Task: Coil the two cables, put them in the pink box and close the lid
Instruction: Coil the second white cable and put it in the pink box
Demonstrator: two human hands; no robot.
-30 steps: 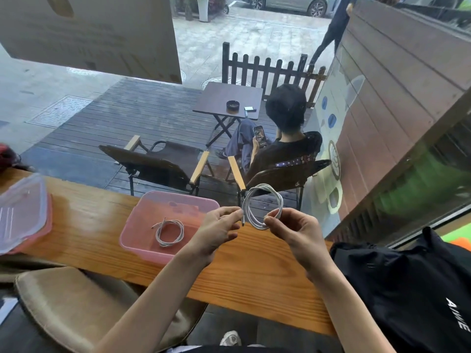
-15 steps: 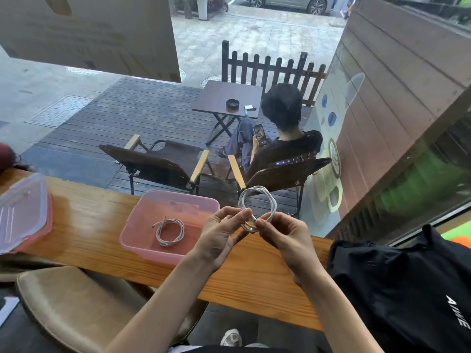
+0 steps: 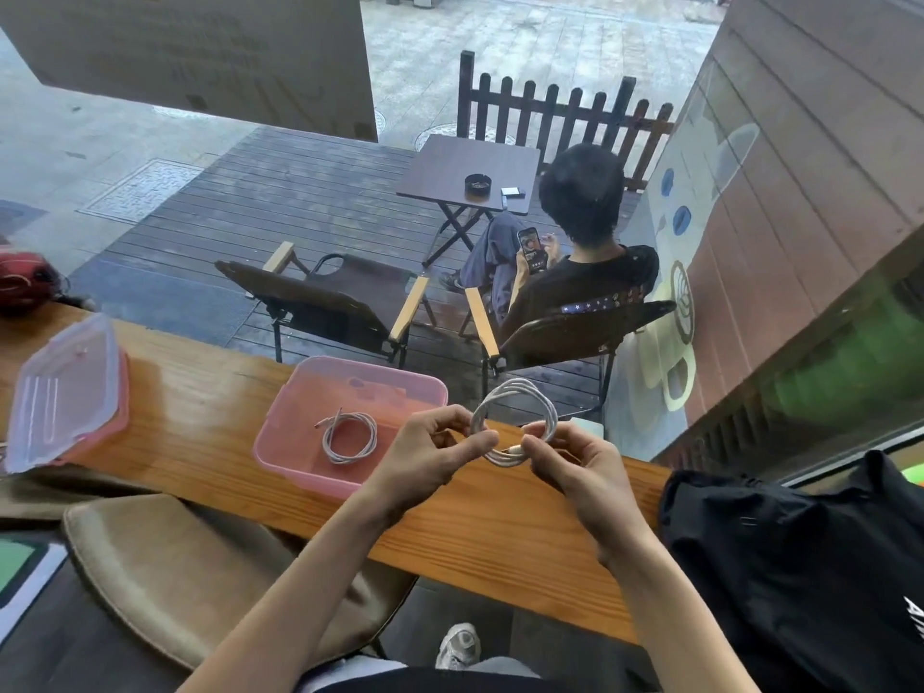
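A white cable [image 3: 515, 417] is wound into a round coil and held upright above the wooden counter [image 3: 500, 522]. My left hand [image 3: 425, 457] pinches the coil's lower left side. My right hand [image 3: 575, 472] grips its lower right, where a loose end shows between the fingers. Left of my hands the open pink box [image 3: 300, 457] stands on the counter, with a second coiled white cable [image 3: 348, 436] lying flat inside. The box's clear pink-rimmed lid [image 3: 65, 392] lies apart at the counter's left end.
A black bag [image 3: 800, 567] rests on the counter's right end. A beige stool seat [image 3: 190, 567] stands below the counter on the left. A red object [image 3: 22, 285] sits at the far left. Beyond the window a person sits in a chair.
My hands came closer together on the coil and dropped slightly toward the counter. The loose end, held out by my left hand before, now lies at the coil's bottom between my fingers.
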